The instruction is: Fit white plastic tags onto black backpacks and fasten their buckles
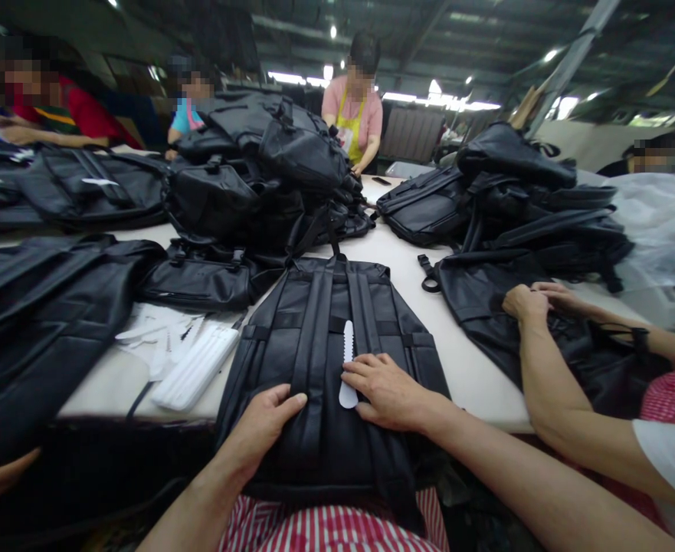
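A black backpack (326,460) lies in front of me with its two straps (312,330) facing up and its lower end at the table's front edge. On the straps rests a white plastic strip (348,345) with notched sides and a wide rounded end. My right hand (391,391) lies across it, fingers stretched out and fingertips over its middle; the thumb is near the rounded end. My left hand (260,425) rests on the backpack's left side, thumb apart from the fingers and touching the left strap. Its other fingers are partly hidden.
Left on the table (104,383) are a white bundle (196,366) and a bag of white strips (158,337). Black bags are piled behind (273,146) and at right (503,184). A co-worker's hands (529,303) work on another bag at right; other people stand behind.
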Action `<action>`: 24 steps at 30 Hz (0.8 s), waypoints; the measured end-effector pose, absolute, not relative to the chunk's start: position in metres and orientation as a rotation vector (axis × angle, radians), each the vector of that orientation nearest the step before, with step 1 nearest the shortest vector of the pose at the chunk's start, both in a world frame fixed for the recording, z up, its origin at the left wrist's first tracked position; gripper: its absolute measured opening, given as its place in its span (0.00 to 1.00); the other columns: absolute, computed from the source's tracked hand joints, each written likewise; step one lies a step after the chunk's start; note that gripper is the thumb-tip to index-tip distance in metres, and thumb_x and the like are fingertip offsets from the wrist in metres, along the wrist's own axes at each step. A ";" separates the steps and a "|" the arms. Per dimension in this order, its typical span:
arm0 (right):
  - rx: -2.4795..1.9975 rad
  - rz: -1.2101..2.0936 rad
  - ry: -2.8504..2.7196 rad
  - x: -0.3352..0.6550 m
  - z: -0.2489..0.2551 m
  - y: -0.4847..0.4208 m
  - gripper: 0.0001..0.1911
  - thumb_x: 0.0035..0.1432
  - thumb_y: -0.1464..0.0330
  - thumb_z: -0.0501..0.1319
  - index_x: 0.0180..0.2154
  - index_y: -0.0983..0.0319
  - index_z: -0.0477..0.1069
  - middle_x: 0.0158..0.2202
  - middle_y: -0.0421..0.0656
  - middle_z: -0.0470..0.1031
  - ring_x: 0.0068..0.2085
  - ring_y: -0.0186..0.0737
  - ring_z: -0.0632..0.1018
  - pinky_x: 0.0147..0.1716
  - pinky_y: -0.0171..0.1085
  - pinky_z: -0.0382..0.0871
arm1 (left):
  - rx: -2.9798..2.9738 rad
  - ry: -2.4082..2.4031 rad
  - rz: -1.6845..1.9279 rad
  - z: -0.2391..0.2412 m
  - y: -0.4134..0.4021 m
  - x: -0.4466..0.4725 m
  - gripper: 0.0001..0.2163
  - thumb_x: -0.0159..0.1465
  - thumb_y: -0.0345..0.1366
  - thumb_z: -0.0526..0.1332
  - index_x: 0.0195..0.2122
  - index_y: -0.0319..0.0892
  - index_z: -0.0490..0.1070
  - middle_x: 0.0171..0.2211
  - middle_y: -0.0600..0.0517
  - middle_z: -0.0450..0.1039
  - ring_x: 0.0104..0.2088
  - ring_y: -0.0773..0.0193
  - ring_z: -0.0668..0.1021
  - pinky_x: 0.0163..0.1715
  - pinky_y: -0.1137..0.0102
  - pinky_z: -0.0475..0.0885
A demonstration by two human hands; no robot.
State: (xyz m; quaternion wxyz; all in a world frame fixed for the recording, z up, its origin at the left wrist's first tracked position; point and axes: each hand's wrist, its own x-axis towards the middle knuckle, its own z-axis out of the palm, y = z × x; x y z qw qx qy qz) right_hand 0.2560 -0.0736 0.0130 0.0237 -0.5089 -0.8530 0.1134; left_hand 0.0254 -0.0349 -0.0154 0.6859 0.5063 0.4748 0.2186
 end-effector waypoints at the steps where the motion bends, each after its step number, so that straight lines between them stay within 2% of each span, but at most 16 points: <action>1: -1.547 0.346 -2.630 0.258 0.010 -0.074 0.22 0.52 0.69 0.56 0.50 0.62 0.65 0.55 0.48 0.65 0.54 0.47 0.62 0.49 0.47 0.56 | 1.139 1.057 0.486 -0.015 -0.035 0.025 0.19 0.54 0.45 0.60 0.41 0.36 0.72 0.36 0.48 0.77 0.40 0.56 0.76 0.40 0.67 0.70; 5: -1.475 0.450 -2.459 0.265 -0.003 -0.070 0.15 0.58 0.72 0.51 0.46 0.58 0.68 0.51 0.44 0.69 0.53 0.42 0.64 0.50 0.44 0.55 | 1.119 1.090 0.490 -0.014 -0.035 0.025 0.19 0.53 0.44 0.62 0.41 0.36 0.73 0.36 0.48 0.77 0.39 0.56 0.77 0.39 0.67 0.70; 8: -1.489 0.621 -2.121 0.266 -0.006 -0.062 0.12 0.60 0.71 0.51 0.40 0.59 0.71 0.42 0.42 0.74 0.46 0.37 0.70 0.46 0.39 0.59 | 1.080 1.079 0.486 -0.014 -0.035 0.026 0.19 0.53 0.44 0.62 0.42 0.36 0.72 0.36 0.48 0.77 0.39 0.56 0.77 0.40 0.67 0.70; 12: -1.469 0.908 -1.661 0.260 0.002 -0.049 0.07 0.56 0.69 0.55 0.31 0.62 0.70 0.29 0.38 0.72 0.32 0.33 0.72 0.34 0.32 0.63 | 1.050 1.030 0.487 -0.014 -0.036 0.025 0.19 0.54 0.44 0.62 0.42 0.37 0.72 0.36 0.47 0.77 0.38 0.57 0.78 0.41 0.66 0.70; 16: -1.327 1.189 -1.441 0.255 0.012 -0.045 0.04 0.52 0.70 0.56 0.28 0.64 0.68 0.25 0.36 0.69 0.27 0.31 0.70 0.29 0.30 0.62 | 1.022 0.991 0.503 -0.014 -0.037 0.025 0.17 0.55 0.43 0.62 0.42 0.38 0.72 0.37 0.48 0.77 0.38 0.57 0.78 0.42 0.65 0.70; 19: -1.286 1.333 -1.366 0.250 0.018 -0.048 0.06 0.53 0.69 0.55 0.28 0.64 0.68 0.24 0.37 0.69 0.26 0.30 0.70 0.27 0.30 0.63 | 1.030 0.991 0.503 -0.013 -0.037 0.025 0.17 0.55 0.43 0.61 0.42 0.37 0.72 0.38 0.47 0.77 0.39 0.57 0.77 0.43 0.65 0.69; 24: -1.248 1.471 -1.273 0.244 0.025 -0.056 0.10 0.52 0.66 0.56 0.37 0.64 0.68 0.24 0.37 0.69 0.24 0.30 0.72 0.24 0.30 0.65 | 1.034 0.964 0.501 -0.014 -0.037 0.024 0.17 0.57 0.42 0.60 0.44 0.37 0.71 0.39 0.46 0.77 0.39 0.57 0.78 0.42 0.65 0.69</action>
